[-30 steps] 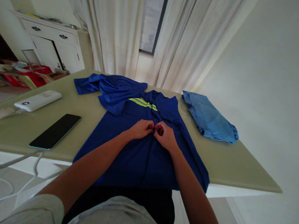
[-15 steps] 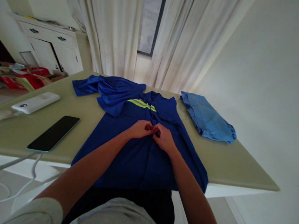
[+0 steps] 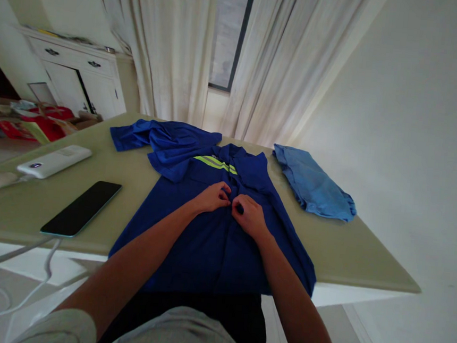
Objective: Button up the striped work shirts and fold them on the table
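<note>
Head cam has both your hands meeting at the middle of the blue shirt (image 3: 206,244). It lies front-up on the desk (image 3: 349,251) with its hem hanging over the near edge toward you. Your left hand (image 3: 212,197) is pinched closed on the fabric at the front opening. Your right hand (image 3: 248,214), fingertips touching the left's, is closed on the same seam from the other side. I can't tell if there's a button between your fingers, it's too small and dark.

Just beyond your hands is the yellow-green stripe (image 3: 215,163), and past your left hand a sleeve (image 3: 163,136) is bunched in a heap. Beyond your right hand sits a light-blue garment (image 3: 313,182), apart from the shirt. Well out to the left of your left hand are a black phone (image 3: 81,208) and a white power bank (image 3: 55,153), with a white cable (image 3: 26,244) dangling off the desk edge near the phone.

What could go wrong, imo: with that hem overhanging, a tug toward you could slide the whole shirt off. Uneven pulling could skew the two front edges. A wide left elbow could snag the cable.
</note>
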